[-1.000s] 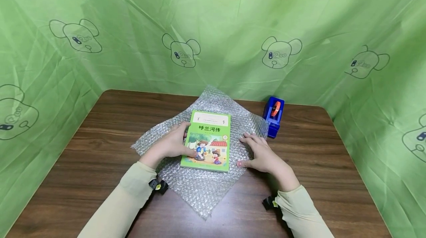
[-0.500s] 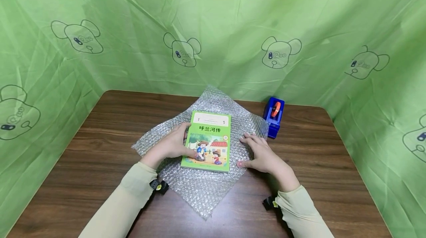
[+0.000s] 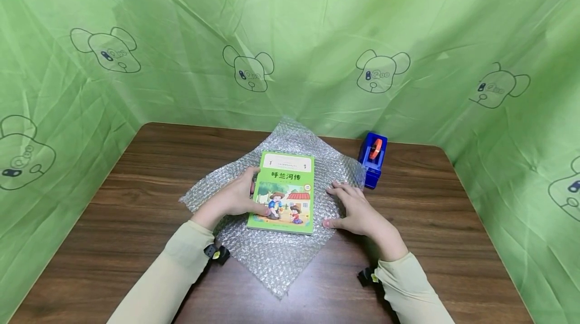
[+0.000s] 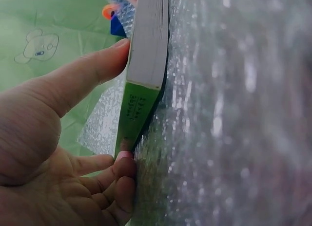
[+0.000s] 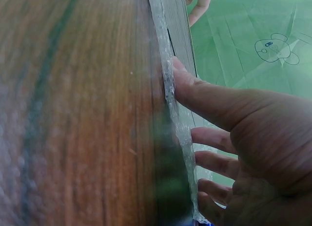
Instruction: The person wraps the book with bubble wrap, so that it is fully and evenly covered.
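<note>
A green paperback book (image 3: pixel 290 163) with an illustrated cover lies face up on a sheet of bubble wrap (image 3: pixel 276 263), whose corners point front, back and sideways. My left hand (image 3: pixel 233 195) grips the book's left side, its thumb over the cover and its fingers along the spine. Up close in the left wrist view, the thumb and curled fingers touch the book (image 4: pixel 146 46). Right of the book, my right hand (image 3: pixel 360 210) rests with spread, relaxed fingers on the bubble wrap. In the right wrist view its fingertips touch the wrap (image 5: pixel 183 131), apart from the book.
A blue tape dispenser (image 3: pixel 372 160) with an orange roll stands at the back right, touching the wrap's right corner. The brown wooden table (image 3: pixel 453 243) reaches back to a green cloth curtain (image 3: pixel 312 21) printed with bear heads, which also hangs on both sides.
</note>
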A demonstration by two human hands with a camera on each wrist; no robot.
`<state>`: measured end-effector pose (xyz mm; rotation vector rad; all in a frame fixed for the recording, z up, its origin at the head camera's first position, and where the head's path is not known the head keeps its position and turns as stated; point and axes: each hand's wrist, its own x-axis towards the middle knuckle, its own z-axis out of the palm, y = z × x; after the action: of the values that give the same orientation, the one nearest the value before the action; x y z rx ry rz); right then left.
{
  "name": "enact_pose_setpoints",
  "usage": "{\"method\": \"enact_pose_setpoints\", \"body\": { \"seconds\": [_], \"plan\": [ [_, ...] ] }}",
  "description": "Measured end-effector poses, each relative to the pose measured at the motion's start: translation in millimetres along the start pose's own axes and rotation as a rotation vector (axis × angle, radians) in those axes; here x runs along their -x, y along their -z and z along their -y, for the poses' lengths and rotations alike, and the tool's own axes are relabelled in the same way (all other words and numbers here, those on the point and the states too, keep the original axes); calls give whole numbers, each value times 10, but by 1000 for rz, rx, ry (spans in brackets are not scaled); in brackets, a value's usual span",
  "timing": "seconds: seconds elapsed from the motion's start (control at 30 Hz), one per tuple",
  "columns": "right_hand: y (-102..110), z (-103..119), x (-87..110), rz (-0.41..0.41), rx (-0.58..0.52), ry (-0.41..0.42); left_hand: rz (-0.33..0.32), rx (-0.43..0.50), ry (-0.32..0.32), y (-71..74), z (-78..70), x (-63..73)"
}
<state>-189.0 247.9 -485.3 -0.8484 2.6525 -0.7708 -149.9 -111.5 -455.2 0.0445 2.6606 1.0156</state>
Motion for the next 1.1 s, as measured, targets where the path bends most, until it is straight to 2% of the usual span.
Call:
{"method": "enact_pose_setpoints", "body": {
  "seconds": [0.17,0.3,0.4,0.57,0.73,0.8,0.93,1.1],
  "plan": [
    [2,5,9,7,-7,-4,6,3,0,5,-16,18],
    [11,28,24,0,15,1,24,-19,-33,10,-13,10],
    [17,68,31,-24,45,7,42,-55,-61,35,-24,13],
    [11,164,31,-63,74,6,62,-99,-60,89,-52,60],
    [-9,208,28,-37,33,51,49,-183,-74,83,-55,122],
    [-12,205,30,-8,16,104,38,-221,-109,76,-59,161],
    [-5,200,41,37,19,197,15,-278,-227,57,-38,258],
    [11,214,46,55,57,228,35,-338,-368,42,-10,400]
  ]
}}
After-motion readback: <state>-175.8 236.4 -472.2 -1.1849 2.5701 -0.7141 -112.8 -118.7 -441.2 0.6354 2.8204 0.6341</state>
